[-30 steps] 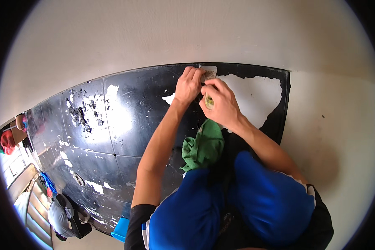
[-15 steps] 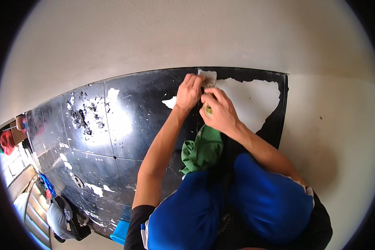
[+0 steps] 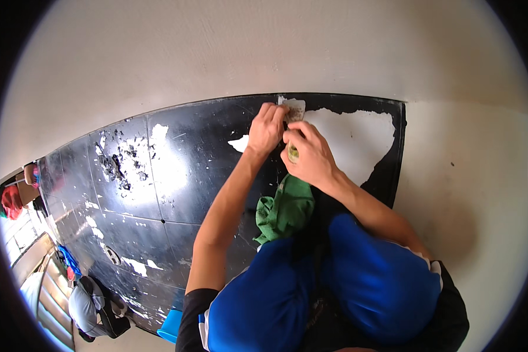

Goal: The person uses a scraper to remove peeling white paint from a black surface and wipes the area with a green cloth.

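My right hand [image 3: 311, 154] is closed round a tool with a see-through yellow-green handle [image 3: 293, 154]; its working end is hidden. Close beside it, my left hand [image 3: 266, 128] has curled fingers pressed down at the edge of a small scraped grey-white patch [image 3: 293, 110]. Whether the left fingers hold the tool's tip or something else is hidden. Both hands are low over the black floor surface [image 3: 211, 120], near its far edge. To the right of my right hand spreads a large bare white area [image 3: 358, 138]. A crumpled green cloth [image 3: 286, 208] lies between my hands and my knees.
A beige wall [image 3: 264, 53] borders the far side, another [image 3: 446, 176] the right. Dark loose flakes [image 3: 120, 167] litter the floor at left. A blue container [image 3: 171, 325] is near the lower edge. Another person [image 3: 91, 308] bends down at the lower left.
Both hands stay at nearly the same spot, with at most a tiny shift. The person at the lower left has moved slightly.
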{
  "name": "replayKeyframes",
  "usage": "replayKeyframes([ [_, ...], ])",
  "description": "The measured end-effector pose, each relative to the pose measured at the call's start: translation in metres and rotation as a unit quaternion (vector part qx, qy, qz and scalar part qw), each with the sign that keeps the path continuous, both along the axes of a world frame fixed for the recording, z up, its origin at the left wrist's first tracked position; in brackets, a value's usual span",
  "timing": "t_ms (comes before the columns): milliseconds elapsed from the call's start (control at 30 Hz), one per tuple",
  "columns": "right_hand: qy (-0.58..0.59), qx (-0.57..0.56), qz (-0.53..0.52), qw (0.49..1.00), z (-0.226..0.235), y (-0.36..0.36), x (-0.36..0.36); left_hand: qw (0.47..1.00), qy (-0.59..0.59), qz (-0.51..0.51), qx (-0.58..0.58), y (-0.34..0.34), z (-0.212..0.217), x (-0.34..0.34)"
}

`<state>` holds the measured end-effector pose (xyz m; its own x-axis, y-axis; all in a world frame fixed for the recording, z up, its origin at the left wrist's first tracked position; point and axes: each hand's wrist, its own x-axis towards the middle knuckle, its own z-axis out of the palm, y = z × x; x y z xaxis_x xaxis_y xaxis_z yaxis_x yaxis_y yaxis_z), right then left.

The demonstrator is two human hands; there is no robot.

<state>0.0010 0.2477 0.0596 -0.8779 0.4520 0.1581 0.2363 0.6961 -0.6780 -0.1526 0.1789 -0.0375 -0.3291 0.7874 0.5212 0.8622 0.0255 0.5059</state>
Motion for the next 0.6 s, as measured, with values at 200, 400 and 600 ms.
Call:
replayKeyframes([
  [200, 0.005, 0.002, -0.006, 1.0, 0.005, 0.001, -0.008, 1.0, -0.005, -0.004, -0.02, 0.003, 0.002, -0.005],
  [400, 0.009, 0.007, -0.007, 1.0, 0.004, 0.001, -0.012, 0.999, -0.022, -0.008, -0.034, 0.001, -0.003, -0.004],
  [600, 0.017, -0.005, 0.002, 1.0, 0.003, -0.006, -0.001, 1.0, 0.014, 0.001, -0.005, -0.005, -0.012, 0.003],
])
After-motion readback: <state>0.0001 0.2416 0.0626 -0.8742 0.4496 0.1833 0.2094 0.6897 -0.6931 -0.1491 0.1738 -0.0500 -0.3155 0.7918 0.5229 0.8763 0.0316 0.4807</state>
